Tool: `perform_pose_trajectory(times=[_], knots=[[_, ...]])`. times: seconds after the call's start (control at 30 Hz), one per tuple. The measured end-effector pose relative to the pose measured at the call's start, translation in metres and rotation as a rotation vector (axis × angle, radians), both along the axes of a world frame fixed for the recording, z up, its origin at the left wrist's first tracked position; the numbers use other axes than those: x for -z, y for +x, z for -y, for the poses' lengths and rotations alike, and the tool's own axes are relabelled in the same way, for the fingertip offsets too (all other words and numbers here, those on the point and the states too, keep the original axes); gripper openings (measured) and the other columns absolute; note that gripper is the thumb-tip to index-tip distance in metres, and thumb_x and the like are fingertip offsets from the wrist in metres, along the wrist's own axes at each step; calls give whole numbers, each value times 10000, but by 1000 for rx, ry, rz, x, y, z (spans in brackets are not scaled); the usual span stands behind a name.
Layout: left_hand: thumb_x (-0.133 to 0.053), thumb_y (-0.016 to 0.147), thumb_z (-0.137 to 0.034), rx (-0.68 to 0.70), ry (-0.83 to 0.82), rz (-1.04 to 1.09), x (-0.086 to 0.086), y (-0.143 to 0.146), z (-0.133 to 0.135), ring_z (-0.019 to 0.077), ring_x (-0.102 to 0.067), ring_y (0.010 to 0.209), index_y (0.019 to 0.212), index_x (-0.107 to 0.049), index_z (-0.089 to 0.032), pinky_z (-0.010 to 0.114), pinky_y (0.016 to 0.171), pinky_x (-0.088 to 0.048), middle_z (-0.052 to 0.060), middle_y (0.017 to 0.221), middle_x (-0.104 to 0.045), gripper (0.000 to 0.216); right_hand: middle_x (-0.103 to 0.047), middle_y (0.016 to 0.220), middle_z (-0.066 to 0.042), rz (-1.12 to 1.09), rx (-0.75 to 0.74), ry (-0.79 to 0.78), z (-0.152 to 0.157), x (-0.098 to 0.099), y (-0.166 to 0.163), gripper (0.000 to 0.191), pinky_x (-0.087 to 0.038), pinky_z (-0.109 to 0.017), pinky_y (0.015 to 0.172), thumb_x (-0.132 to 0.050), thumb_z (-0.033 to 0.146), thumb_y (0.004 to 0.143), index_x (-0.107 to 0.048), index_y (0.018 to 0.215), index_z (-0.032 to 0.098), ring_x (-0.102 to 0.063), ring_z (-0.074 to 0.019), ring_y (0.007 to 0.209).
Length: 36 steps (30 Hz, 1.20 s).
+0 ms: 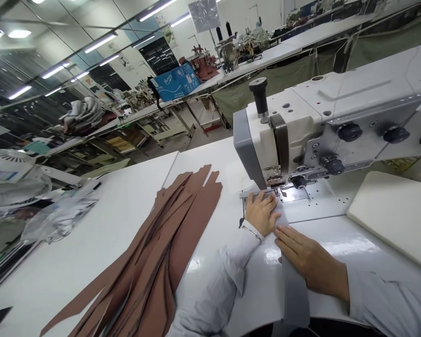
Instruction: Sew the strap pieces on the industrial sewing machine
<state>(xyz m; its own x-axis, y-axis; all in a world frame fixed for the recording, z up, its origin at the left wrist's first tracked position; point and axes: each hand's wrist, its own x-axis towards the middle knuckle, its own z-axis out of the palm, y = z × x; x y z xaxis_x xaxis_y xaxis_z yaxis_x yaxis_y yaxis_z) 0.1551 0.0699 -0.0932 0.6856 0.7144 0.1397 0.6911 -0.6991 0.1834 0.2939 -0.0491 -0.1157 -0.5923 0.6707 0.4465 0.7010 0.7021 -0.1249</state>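
A long grey strip of material [294, 299] runs from the front edge of the table up to the needle area of a sewing machine [266, 135]. My left hand [261, 213] lies palm down with fingers spread, just left of the lit presser foot, touching the strip's upper end. Lower down, my right hand [307, 257] has its fingers together across the strip, and a fingertip shows at the strip's left edge. To the left lies a loose pile of brown strips [168, 234] with dark edges.
A pale padded board [396, 215] lies right of the needle plate. At far left are a white fan [14, 178] and a clear plastic bag [56, 220]. Behind, other work tables hold a blue box [175, 83] and heaped fabric pieces [84, 114].
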Motion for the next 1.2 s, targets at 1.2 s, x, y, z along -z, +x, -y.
perform_pose_trajectory(times=[1.2], knots=[[-564, 837, -298, -83, -102, 13, 1, 5, -27, 252, -485, 1163, 1141, -577, -244, 574, 1063, -193, 43, 1232, -580, 309, -496, 1248, -245, 39, 40, 44, 5, -1, -13, 431, -402, -469, 1000, -461, 56, 746, -531, 1163, -27, -369, -340, 1245]])
